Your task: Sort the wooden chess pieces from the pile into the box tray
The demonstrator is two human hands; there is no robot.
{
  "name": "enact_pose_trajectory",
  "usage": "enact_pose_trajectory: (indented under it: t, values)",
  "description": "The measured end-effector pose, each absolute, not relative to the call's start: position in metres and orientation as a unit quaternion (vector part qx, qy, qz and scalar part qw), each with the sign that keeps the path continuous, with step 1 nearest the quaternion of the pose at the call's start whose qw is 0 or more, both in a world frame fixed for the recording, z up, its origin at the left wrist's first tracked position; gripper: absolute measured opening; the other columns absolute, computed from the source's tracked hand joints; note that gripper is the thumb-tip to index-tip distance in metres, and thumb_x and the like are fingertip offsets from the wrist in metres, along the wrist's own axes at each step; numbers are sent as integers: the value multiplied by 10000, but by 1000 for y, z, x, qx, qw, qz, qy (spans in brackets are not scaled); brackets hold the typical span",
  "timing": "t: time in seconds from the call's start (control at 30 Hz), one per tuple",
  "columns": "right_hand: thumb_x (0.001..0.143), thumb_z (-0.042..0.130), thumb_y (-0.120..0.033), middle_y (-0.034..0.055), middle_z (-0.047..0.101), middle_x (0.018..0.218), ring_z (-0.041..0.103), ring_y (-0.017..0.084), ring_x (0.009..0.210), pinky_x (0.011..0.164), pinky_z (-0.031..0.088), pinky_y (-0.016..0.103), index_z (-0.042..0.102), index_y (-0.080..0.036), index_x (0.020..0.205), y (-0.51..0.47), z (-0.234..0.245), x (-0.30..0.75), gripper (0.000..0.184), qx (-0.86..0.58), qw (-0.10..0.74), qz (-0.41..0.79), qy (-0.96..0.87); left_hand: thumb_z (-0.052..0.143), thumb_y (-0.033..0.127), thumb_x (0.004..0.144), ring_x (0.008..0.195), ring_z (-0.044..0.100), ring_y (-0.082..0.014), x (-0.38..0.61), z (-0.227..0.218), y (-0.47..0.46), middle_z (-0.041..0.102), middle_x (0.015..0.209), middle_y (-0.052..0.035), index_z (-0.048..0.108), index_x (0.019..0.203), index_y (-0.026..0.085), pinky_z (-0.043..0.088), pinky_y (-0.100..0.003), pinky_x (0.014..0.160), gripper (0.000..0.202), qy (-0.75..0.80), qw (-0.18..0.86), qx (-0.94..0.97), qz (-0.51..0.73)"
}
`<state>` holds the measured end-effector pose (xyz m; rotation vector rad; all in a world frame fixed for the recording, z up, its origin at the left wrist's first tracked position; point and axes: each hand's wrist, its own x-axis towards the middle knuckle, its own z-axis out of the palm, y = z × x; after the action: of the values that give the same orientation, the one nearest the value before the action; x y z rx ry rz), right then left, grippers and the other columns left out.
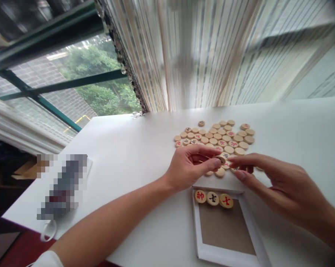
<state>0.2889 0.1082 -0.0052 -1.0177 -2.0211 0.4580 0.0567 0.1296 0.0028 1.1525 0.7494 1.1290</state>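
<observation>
My left hand [191, 163] pinches a round wooden Chinese chess piece [220, 160] between thumb and fingers, tilted above the other pieces. Just to its right, my right hand [281, 183] has its index finger and thumb apart, the fingertip close to that piece; whether they touch I cannot tell. A shallow white box [195, 230] with a brown bottom lies below the hands. Along its far end sit three pieces in a row: a red-marked piece [200, 196], a black-marked piece [212, 198] and another red-marked piece [226, 201].
Many loose chess pieces [212, 141] spread over the white table [134, 148] beyond my hands, some blank side up, others showing red or black characters. A blurred-out object [66, 185] lies at the table's left edge. Striped curtains [195, 55] and a window stand behind.
</observation>
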Motion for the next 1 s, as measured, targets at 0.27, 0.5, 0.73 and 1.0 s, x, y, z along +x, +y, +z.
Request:
enact_pose_trajectory:
  t: [0.27,0.5,0.73,1.0]
  values:
    - [1019,681,-332,38,804,887,731,195,755,661,582,306,777,-246,1028,104,9,275,129,-405,413,325,-748,932,257,782,833,833,-232,63,8,124,864,934,-91,880,959,177,720,-339,804,201,338,643,519,450]
    - [988,736,-349,60,806,884,764,221,831,732,626,322,807,-216,1006,102,8,276,152,-402,431,411,-696,908,231,810,870,845,-253,59,11,124,867,927,-64,890,966,221,736,-334,790,157,332,657,515,438]
    - [949,795,-304,64,829,925,782,200,821,743,660,297,822,-206,1055,103,4,273,146,-392,464,461,-647,935,229,778,798,844,-242,60,9,126,867,899,-66,890,944,209,732,-335,795,173,317,662,513,446]
    - [922,817,-225,31,836,807,779,145,657,612,662,216,857,-207,1048,100,11,269,133,-400,487,430,-647,896,103,797,767,812,-147,60,9,126,858,852,-51,883,927,177,682,-201,767,149,282,657,524,464]
